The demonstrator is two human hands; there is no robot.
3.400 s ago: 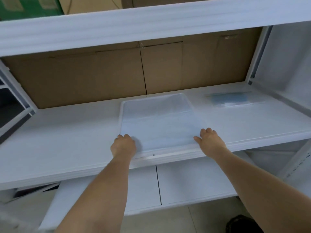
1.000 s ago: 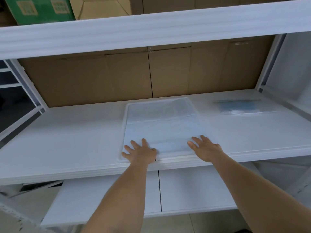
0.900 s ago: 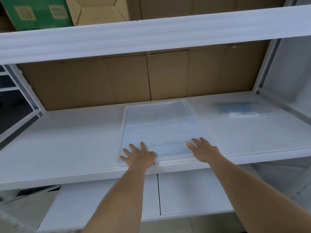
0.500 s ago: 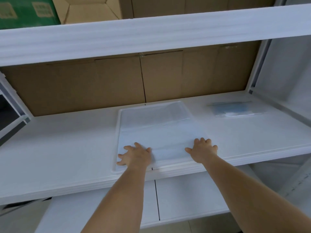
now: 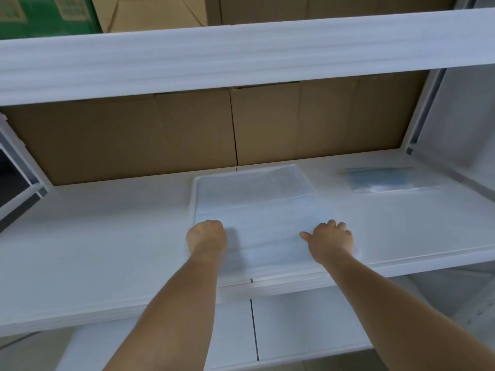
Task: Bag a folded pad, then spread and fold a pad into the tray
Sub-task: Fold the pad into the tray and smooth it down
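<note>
Now: left hand (image 5: 206, 235) and right hand (image 5: 330, 241), flat on the pad (image 5: 257, 210) half a second ago, curl their fingers onto its near edge, apparently gripping it; fold imminent.

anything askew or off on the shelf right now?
Nothing stands out. The pad lies flat in the tray, both hands at its near edge; the bagged pad sits flat to the right.
</note>
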